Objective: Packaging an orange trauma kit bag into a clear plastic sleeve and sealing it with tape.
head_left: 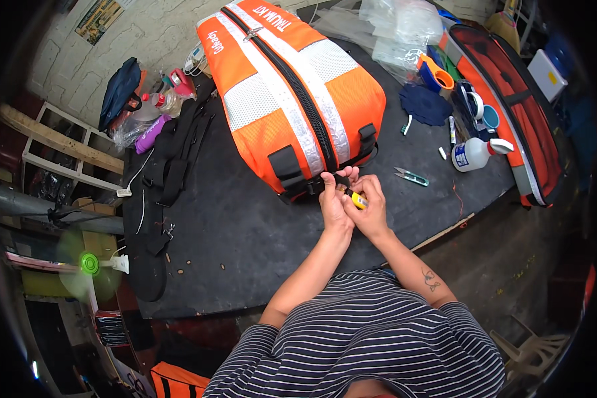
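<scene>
A large orange bag (249, 142) with silver reflective bands and a black zipper (298, 93) lies on the black table, its near end toward me. At that end, my left hand (335, 202) is closed on a black strap (341, 179), whose end is partly hidden by the fingers. My right hand (373, 209) grips a small yellow lighter (358, 200) with a dark band, its tip close to the strap and the left fingers. Whether a flame burns there cannot be made out. Black webbing loops (285, 162) sit on the bag just beyond my hands.
Thread snips (412, 176), a white spray bottle (471, 154), a toothbrush (406, 125) and tape rolls (489, 117) lie to the right. A red-and-black bag panel (521, 113) lines the right edge. Black straps (176, 152) lie left. A green fan (90, 264) spins beyond the table's left edge.
</scene>
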Demonstrator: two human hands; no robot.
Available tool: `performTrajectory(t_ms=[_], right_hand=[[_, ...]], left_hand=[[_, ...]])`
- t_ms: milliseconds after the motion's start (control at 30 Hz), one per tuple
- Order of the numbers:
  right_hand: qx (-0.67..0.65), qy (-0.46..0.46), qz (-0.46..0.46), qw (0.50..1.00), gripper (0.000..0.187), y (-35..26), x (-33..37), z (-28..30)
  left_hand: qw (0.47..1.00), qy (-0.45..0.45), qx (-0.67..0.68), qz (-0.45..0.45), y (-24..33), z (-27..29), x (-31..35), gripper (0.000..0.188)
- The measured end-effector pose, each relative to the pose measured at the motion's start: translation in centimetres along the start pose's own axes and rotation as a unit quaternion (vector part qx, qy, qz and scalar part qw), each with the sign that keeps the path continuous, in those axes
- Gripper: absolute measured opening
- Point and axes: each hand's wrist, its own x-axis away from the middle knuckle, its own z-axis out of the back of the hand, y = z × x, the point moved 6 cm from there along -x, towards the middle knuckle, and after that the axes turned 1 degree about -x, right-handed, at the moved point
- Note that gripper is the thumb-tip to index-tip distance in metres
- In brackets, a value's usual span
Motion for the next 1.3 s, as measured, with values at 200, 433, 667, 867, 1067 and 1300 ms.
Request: performTrajectory(t_ms=[200, 433, 667, 867, 1067, 1300], right_hand=[[-0.006, 0.006, 0.001, 1.0, 0.027, 0.4, 0.1, -0.1], [-0.019, 0.008, 0.021, 1.0, 0.025, -0.3, 0.5, 0.0], [-0.086, -0.036, -0.049, 0.994, 0.021, 1.9, -0.2, 1.2], [0.02, -0.182, 0.063, 0.981, 0.024, -0.3, -2.3, 0.7], [-0.011, -0.182, 0.058, 0.982, 0.024, 0.3, -3.0, 0.9], [-0.025, -0.197, 0.063, 0.978, 0.023, 0.4, -3.2, 0.8]], left_hand=[[1.0, -0.008, -0.002, -0.003, -0.1, 0.0, -0.1, 0.046], [0.999, -0.033, -0.014, -0.009, 0.3, 0.6, 0.1, 0.043], [0.997, -0.037, -0.06, -0.042, 0.9, 2.6, 0.9, 0.023], [0.996, 0.005, -0.053, -0.074, 1.6, 1.7, 1.1, 0.014], [0.996, 0.02, -0.055, -0.064, 1.6, 1.3, 1.1, 0.015], [0.995, 0.038, -0.064, -0.062, 1.6, 1.5, 1.0, 0.014]])
